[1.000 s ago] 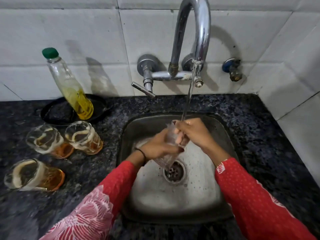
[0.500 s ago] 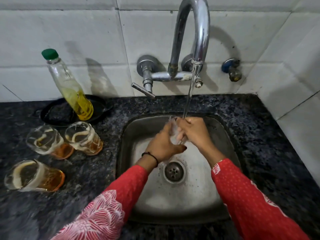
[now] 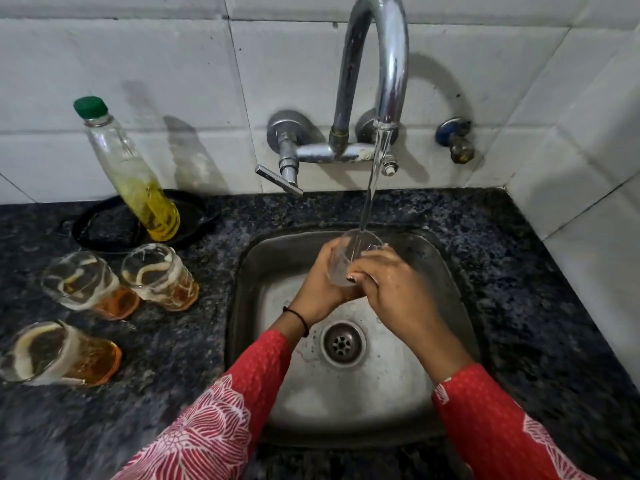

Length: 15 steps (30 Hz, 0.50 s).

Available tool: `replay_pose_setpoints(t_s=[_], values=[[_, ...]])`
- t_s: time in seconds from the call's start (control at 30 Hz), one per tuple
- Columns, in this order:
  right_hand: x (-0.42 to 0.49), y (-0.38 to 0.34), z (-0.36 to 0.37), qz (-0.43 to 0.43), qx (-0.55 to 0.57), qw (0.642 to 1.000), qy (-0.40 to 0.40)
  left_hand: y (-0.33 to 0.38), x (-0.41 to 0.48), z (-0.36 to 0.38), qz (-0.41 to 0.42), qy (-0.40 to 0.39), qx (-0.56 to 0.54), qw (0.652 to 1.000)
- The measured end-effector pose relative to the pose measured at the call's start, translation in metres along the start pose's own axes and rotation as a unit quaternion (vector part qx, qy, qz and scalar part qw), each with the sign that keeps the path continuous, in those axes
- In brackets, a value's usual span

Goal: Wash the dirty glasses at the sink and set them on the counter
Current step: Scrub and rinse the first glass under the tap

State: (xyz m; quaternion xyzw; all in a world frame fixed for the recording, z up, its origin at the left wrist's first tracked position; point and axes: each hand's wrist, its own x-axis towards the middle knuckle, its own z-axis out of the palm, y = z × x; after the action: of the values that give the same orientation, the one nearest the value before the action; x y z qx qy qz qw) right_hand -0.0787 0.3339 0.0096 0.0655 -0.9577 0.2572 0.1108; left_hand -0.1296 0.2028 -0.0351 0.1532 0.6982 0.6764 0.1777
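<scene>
while water runs from the faucet [image 3: 375,64] into its open mouth, a clear glass [image 3: 349,258] is held upright over the sink [image 3: 446,271], above the drain [image 3: 343,344]. it is gripped from the left by the left hand [image 3: 320,285] and from the right by the right hand [image 3: 391,289], fingers curled round it. three soapy glasses with orange bases [image 3: 156,271] are seen on the dark table [image 3: 173,358] left of the sink, near a green-capped bottle of yellow liquid [image 3: 138,181] standing on a black plate [image 3: 104,226].
</scene>
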Motion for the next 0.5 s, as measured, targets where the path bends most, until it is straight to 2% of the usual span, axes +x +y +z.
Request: replay_pose_setpoints(t_s=[0.1,0.17,0.2,0.27,0.3,0.33,0.4,0.43,0.47,0.5], values=[[-0.003,0.003,0.004,0.021,0.061,0.993,0.1,-0.005,-0.01,-0.01,-0.124,0.044,-0.101,0.986],[0.0,0.003,0.006,0.035,0.107,0.983,0.148,-0.004,-0.015,-0.017,-0.222,0.058,-0.242,0.943],[0.002,0.001,0.007,0.049,0.131,0.978,0.157,-0.004,-0.016,-0.02,-0.243,0.057,-0.3,0.921],[0.003,-0.003,0.014,0.121,0.226,0.949,0.182,0.003,-0.017,-0.02,-0.223,0.059,-0.364,0.902],[0.003,-0.004,0.019,0.19,0.325,0.904,0.204,0.007,-0.016,-0.018,-0.202,0.068,-0.382,0.899],[0.003,-0.006,0.023,0.264,0.452,0.821,0.227,0.013,-0.015,-0.016,-0.184,0.078,-0.388,0.9],[-0.001,-0.008,0.033,0.376,0.664,0.601,0.237,0.021,-0.011,-0.013,-0.149,0.108,-0.362,0.914],[-0.006,-0.006,0.039,0.41,0.715,0.517,0.23,0.025,-0.009,-0.011,-0.127,0.128,-0.329,0.927],[-0.01,-0.006,0.045,0.437,0.741,0.461,0.216,0.027,-0.007,-0.009,-0.111,0.141,-0.275,0.944],[-0.015,-0.008,0.051,0.45,0.759,0.426,0.2,0.03,-0.005,-0.007,-0.099,0.145,-0.207,0.962]])
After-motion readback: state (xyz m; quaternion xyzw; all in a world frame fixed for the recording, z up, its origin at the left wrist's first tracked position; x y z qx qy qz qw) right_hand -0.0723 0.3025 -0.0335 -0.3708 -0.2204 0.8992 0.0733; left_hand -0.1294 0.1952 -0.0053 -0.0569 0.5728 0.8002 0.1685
